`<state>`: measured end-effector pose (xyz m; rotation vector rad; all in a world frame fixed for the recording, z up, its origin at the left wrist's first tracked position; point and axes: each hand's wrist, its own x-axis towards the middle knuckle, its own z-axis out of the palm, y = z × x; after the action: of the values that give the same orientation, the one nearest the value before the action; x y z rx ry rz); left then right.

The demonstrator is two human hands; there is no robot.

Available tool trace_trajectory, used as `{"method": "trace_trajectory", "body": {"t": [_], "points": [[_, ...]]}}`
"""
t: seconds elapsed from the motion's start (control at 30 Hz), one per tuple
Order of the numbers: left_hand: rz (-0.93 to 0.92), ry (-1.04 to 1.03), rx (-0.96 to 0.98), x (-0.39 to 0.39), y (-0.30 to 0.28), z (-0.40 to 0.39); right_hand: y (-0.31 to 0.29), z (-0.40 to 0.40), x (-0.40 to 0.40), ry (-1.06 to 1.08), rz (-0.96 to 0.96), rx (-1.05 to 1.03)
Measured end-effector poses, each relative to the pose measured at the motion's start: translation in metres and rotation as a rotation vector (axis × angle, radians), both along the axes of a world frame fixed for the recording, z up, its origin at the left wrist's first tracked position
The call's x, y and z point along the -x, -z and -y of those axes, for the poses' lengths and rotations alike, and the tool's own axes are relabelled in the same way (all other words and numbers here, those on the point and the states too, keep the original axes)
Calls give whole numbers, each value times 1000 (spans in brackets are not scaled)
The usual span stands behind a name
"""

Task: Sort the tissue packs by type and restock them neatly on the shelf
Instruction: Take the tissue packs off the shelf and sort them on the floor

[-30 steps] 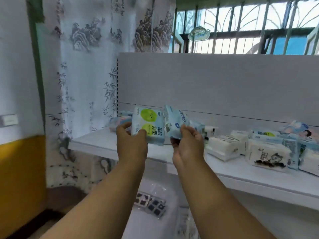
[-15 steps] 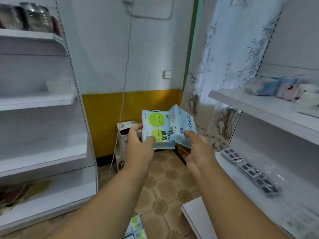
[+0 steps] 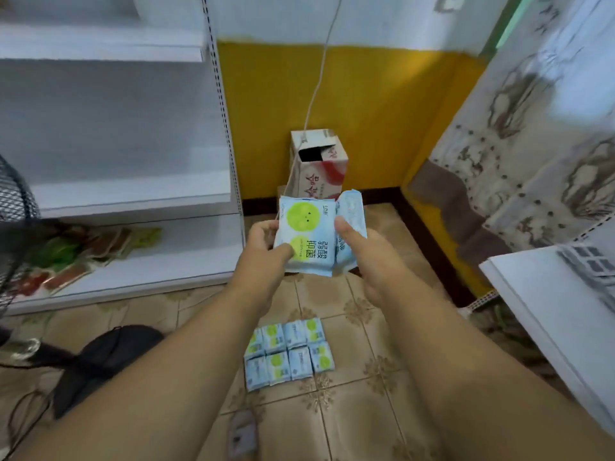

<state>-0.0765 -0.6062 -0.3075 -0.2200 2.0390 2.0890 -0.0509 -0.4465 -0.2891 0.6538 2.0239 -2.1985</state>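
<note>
My left hand [image 3: 263, 251] grips a light-blue tissue pack with two green circles [image 3: 307, 236] by its left edge, thumb across the front. My right hand [image 3: 362, 251] grips a second light-blue pack [image 3: 352, 214] that stands just behind and to the right of the first. Both packs are held upright in front of me, above the floor. Below them on the tiled floor [image 3: 349, 304] lies a tidy block of several similar blue packs [image 3: 288, 352] in two rows.
A white shelf unit [image 3: 133, 194] stands at the left, with colourful packets [image 3: 76, 254] on its bottom board. A cardboard box [image 3: 319, 164] stands against the yellow wall. Another white shelf board [image 3: 549, 311] juts in at the right. A black bag [image 3: 109, 357] lies at lower left.
My view has swung left and down from the right-hand shelf to the floor. Both hands kept their packs, and the packs on the floor have come into view.
</note>
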Motion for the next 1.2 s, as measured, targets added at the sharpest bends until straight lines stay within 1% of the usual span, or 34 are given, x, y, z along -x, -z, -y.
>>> {"method": "trace_trajectory", "body": {"t": [0.1,0.2,0.27,0.37,0.47,0.53,0.67,0.73,0.8,0.9,0.97,1.07,1.17,1.2], "points": [[97,7,-9,46,38,11,43,5,41,57,58,-55],[186,-6,-9,77,84,8,95,-3,67,124,117,11],[236,-76,23,96,121,4,133,-19,80,151,164,62],[304,-169,97,118,189,-7,200,-52,101,137,262,171],[334,-179,203,130,261,-24,279,-75,123,118,361,244],[380,-169,271,135,315,-36,337,-84,136,100,410,232],[449,-186,337,133,438,-63,457,-104,152,63,511,127],[502,-187,357,129,504,-73,519,-116,152,17,553,65],[580,-143,384,129,568,-81,582,-127,146,-41,582,-15],[649,-106,444,132,655,-84,675,-135,137,-43,655,-37],[665,-81,465,136,701,-87,726,-140,139,-48,685,-38],[635,-17,527,141,751,-91,780,-143,151,-57,701,-14],[553,46,674,150,781,-95,812,-140,168,-4,687,-20],[518,62,764,153,789,-95,822,-138,173,21,683,-25]]}}
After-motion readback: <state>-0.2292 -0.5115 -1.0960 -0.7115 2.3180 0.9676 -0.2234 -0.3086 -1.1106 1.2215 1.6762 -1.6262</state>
